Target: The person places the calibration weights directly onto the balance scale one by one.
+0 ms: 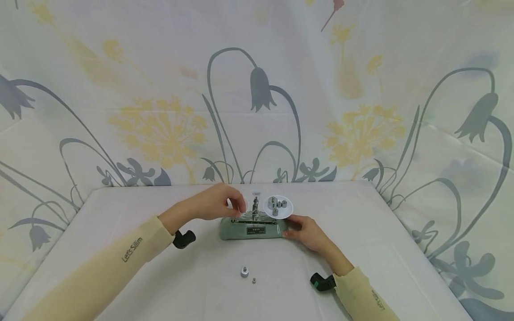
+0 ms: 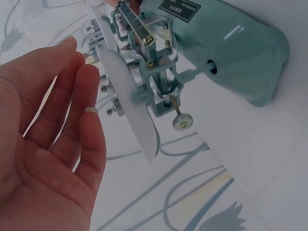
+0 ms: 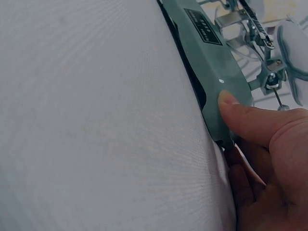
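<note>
A green balance scale [image 1: 237, 229] stands on the white table, with a beam and two pans. Several metal weights [image 1: 272, 202] sit on the right pan [image 1: 288, 212]. My left hand [image 1: 218, 203] is over the left pan [image 2: 126, 91], its fingers loosely bent and the thumb near the fingertips; nothing shows between them. Small knobbed weights [image 2: 111, 108] appear beyond that pan's edge in the left wrist view. My right hand [image 1: 307, 232] grips the right end of the base, thumb [image 3: 230, 102] on its green side and fingers partly hidden at its end.
A larger weight [image 1: 244, 272] and a small weight [image 1: 254, 280] stand on the table [image 1: 209, 285] in front of the scale. A flower-patterned cloth [image 1: 180, 89] hangs behind. Black wrist devices [image 1: 322, 281] are on both forearms.
</note>
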The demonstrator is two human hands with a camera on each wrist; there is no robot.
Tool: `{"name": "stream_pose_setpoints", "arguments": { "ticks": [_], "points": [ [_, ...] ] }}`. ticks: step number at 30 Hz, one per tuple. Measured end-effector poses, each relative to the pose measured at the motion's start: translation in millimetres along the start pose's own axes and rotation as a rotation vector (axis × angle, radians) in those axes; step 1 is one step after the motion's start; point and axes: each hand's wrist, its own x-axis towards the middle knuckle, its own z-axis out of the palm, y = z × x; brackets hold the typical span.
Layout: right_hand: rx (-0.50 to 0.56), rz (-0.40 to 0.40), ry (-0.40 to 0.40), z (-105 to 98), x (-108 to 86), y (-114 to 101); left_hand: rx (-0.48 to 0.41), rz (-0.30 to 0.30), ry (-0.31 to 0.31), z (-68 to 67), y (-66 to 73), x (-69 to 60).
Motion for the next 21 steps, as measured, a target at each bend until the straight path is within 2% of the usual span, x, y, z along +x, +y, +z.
{"name": "stream_pose_setpoints", "arguments": {
  "ticks": [4,8,16,21],
  "points": [
    [0.005,-0.006,-0.001,0.3,0.5,1.6,-0.044,0.013,0.002,8.2,0.2,-4.6],
    [0.01,-0.008,-0.005,0.8,0.7,2.9,-0.043,0.023,0.014,14.3,3.8,-10.1],
    [0.016,-0.007,-0.005,0.9,0.3,3.0,-0.055,0.088,0.029,27.0,4.9,-17.8],
    [0.014,-0.009,-0.005,0.4,0.3,3.3,-0.071,0.071,0.02,35.5,6.7,-22.2]
  ]
}}
